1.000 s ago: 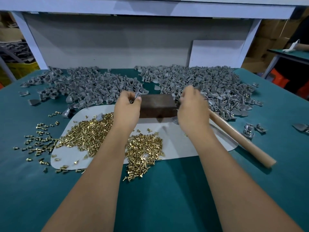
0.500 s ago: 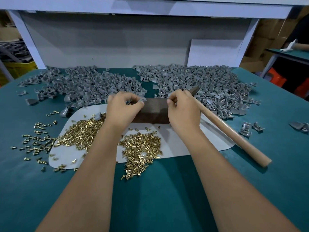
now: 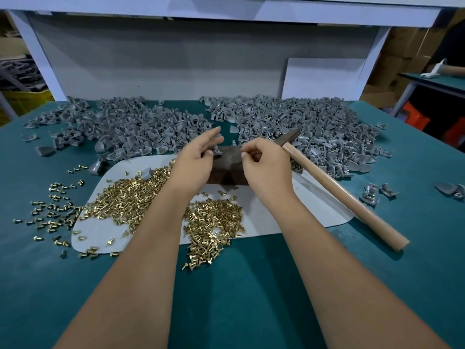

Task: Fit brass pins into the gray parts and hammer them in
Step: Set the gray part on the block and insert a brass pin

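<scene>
I judge this the fitting step; a gray part [image 3: 217,149] sits on the dark block [image 3: 227,170], my left hand [image 3: 195,163] just beside it with fingers relaxed wide; my right hand [image 3: 266,165], over the block, pinches narrow on what I cannot tell; next, lift the hammer [image 3: 342,195] right of the block.

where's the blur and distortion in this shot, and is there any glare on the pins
Head view: wide-angle bend bows the shelf edge and table; left hand fingertips slightly motion-smeared; brass pins glint without blown-out glare; soft shadow beside the hammer handle.
</scene>
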`<action>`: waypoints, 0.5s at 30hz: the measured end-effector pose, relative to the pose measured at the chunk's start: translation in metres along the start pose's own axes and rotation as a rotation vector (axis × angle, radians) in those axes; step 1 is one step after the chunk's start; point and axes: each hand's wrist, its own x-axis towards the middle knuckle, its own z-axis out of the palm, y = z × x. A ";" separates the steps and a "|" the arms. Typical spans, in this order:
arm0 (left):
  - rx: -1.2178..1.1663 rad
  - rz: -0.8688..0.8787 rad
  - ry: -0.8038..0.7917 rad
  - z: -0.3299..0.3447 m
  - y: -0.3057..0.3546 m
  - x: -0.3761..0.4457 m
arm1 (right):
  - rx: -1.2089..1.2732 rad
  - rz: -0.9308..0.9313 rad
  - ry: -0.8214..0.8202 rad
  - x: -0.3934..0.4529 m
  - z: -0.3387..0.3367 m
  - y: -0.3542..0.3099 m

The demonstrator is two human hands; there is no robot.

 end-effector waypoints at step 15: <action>0.120 -0.010 0.137 -0.001 -0.005 0.003 | 0.205 -0.014 0.024 -0.002 -0.001 -0.004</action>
